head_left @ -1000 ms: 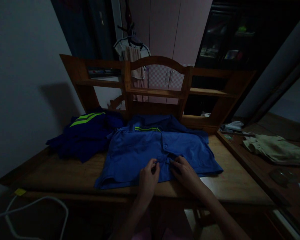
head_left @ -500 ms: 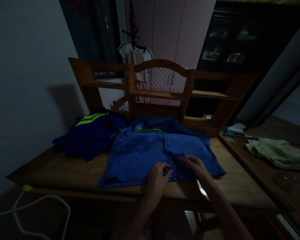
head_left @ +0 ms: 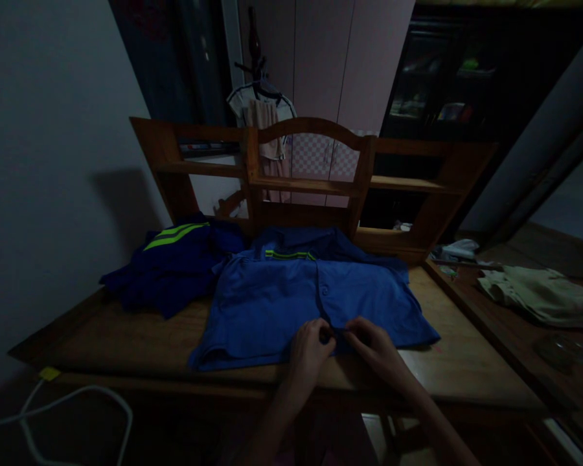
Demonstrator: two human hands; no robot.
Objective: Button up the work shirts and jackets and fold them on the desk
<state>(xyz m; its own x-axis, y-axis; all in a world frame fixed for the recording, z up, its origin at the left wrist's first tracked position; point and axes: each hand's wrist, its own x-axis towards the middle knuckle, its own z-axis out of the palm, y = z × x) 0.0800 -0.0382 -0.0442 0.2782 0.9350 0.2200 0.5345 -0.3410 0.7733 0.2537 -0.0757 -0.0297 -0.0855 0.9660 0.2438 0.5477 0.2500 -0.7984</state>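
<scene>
A blue work shirt lies spread on the wooden desk, its hem toward me and its buttoned front running down the middle. One button shows on the front above my hands. My left hand is closed in a pinch on the front edge near the hem. Close by on the right, my right hand pinches the other front edge, the fingertips of both hands almost meeting. The bit of cloth between the fingers is dark and mostly hidden.
Crumpled dark-blue clothing with yellow-green stripes lies at the left. A wooden shelf unit stands along the desk's back. At right are folded beige cloth and a glass dish. A white cable hangs at lower left.
My right hand has come down and left, bringing the lifted, folded-back right front edge over to my left hand. That flap now lies flatter. My left hand has barely moved.
</scene>
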